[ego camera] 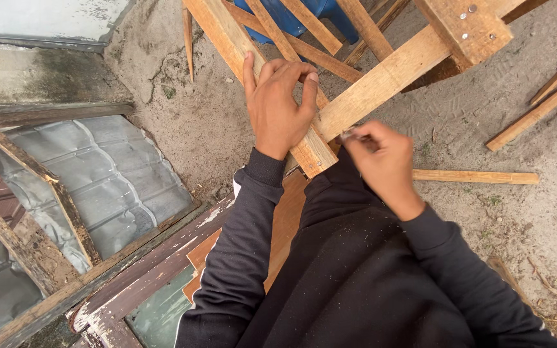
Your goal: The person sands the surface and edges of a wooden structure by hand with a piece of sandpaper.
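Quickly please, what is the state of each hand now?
Left hand: open, pressing flat on the wooden plank.
Right hand: closed, pinching something small; it cannot be told what.

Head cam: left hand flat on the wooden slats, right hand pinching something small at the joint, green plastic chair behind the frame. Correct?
One thing is off: the plastic chair behind the frame is blue, not green, as the head view shows. The rest holds: the left hand presses on the wooden slats, and the right hand pinches something small at the joint.
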